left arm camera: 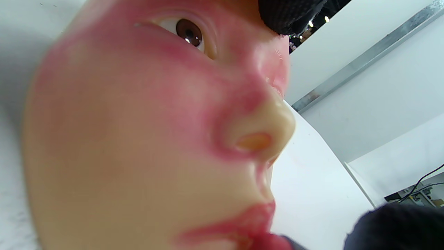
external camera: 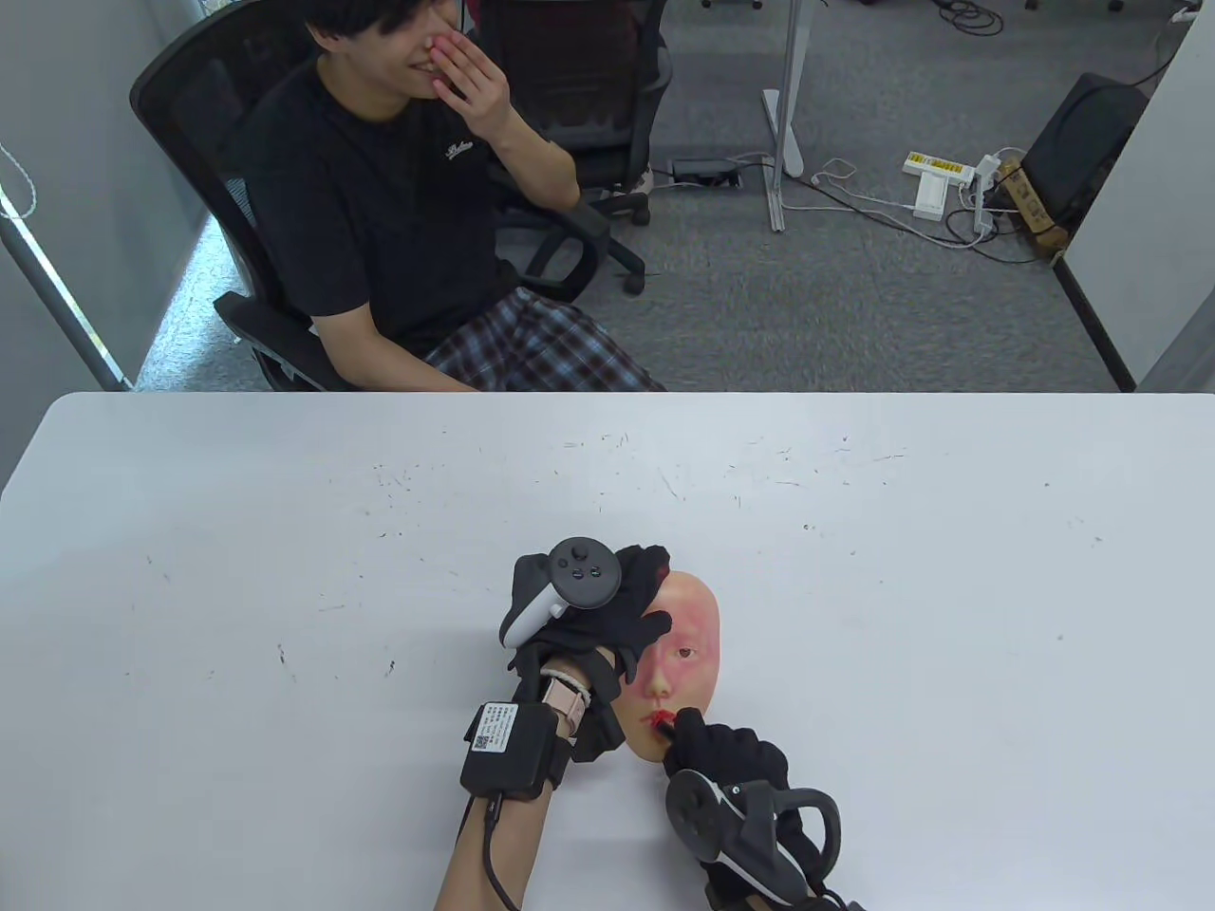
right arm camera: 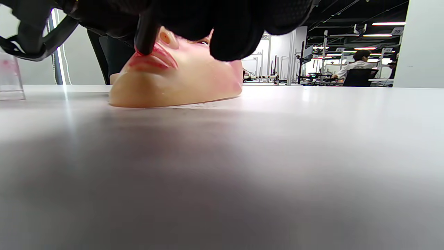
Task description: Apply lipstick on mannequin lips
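A flesh-coloured mannequin face lies face up on the white table, cheeks stained red. My left hand rests on its forehead and left side and holds it down. My right hand grips a dark lipstick and its red tip touches the red lips. In the right wrist view the lipstick presses on the lips. The left wrist view shows the face close up, with the lips at the bottom.
A person in a black shirt sits on an office chair beyond the table's far edge. A clear plastic cup stands on the table at the left in the right wrist view. Cables and a power strip lie on the floor.
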Available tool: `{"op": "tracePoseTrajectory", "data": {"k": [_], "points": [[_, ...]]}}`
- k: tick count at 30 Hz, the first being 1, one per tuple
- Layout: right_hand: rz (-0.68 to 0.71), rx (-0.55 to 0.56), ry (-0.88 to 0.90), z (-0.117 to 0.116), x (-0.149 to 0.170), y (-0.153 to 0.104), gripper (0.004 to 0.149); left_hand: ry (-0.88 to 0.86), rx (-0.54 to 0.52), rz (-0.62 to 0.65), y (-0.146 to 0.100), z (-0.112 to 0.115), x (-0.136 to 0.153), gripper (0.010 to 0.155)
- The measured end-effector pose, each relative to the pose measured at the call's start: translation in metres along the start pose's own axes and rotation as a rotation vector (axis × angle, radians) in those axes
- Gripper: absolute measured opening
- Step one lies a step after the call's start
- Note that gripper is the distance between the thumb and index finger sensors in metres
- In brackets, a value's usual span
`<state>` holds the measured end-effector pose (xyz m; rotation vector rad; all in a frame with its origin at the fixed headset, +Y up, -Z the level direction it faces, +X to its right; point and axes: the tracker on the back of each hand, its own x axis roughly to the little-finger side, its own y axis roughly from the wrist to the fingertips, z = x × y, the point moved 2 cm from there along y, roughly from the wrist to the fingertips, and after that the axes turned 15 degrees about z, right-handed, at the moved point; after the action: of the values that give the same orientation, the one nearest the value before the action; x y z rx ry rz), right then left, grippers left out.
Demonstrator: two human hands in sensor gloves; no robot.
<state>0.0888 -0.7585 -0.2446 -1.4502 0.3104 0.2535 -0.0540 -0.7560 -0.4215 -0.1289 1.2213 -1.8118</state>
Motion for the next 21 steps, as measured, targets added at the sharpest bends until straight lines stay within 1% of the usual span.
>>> {"op": "tracePoseTrajectory", "data": {"k": [2, 3, 6, 7, 9, 11, 15, 17, 18, 19, 21], "points": [[-0.047, 0.000, -0.009, 0.000, 0.003, 0.000, 0.051, 0.002, 0.001, -0.001, 0.000, 0.000, 0.000, 0.076], [-0.058, -0.017, -0.005, -0.001, 0.006, -0.001, 0.051, 0.002, 0.001, -0.002, 0.000, 0.000, 0.000, 0.076], [-0.027, -0.023, 0.037, -0.001, 0.008, -0.001, 0.052, 0.000, 0.000, -0.001, 0.000, 0.000, 0.000, 0.076], [0.004, -0.024, 0.046, -0.001, 0.006, -0.001, 0.052, 0.000, 0.001, -0.001, 0.000, 0.000, 0.000, 0.076], [0.052, -0.029, 0.026, -0.002, 0.000, 0.002, 0.052, 0.001, 0.002, -0.001, 0.000, 0.000, 0.000, 0.076], [0.067, -0.039, -0.008, -0.002, -0.005, 0.005, 0.052, 0.001, 0.002, -0.001, 0.000, 0.000, 0.000, 0.076], [0.023, 0.004, 0.012, 0.000, -0.002, 0.006, 0.052, 0.001, 0.004, -0.003, 0.000, 0.000, 0.000, 0.076], [-0.008, 0.052, 0.005, 0.003, 0.003, 0.003, 0.052, 0.004, 0.005, -0.004, 0.001, 0.000, 0.000, 0.076], [-0.026, 0.055, -0.004, 0.003, 0.005, 0.001, 0.052, 0.002, 0.006, -0.004, 0.001, 0.000, 0.000, 0.076], [-0.021, 0.034, -0.004, 0.002, 0.007, 0.001, 0.052, 0.000, 0.006, -0.003, 0.000, 0.000, 0.000, 0.076], [0.012, 0.014, 0.011, 0.002, 0.006, 0.000, 0.052, 0.000, 0.005, -0.001, 0.000, 0.000, 0.001, 0.076]]}}
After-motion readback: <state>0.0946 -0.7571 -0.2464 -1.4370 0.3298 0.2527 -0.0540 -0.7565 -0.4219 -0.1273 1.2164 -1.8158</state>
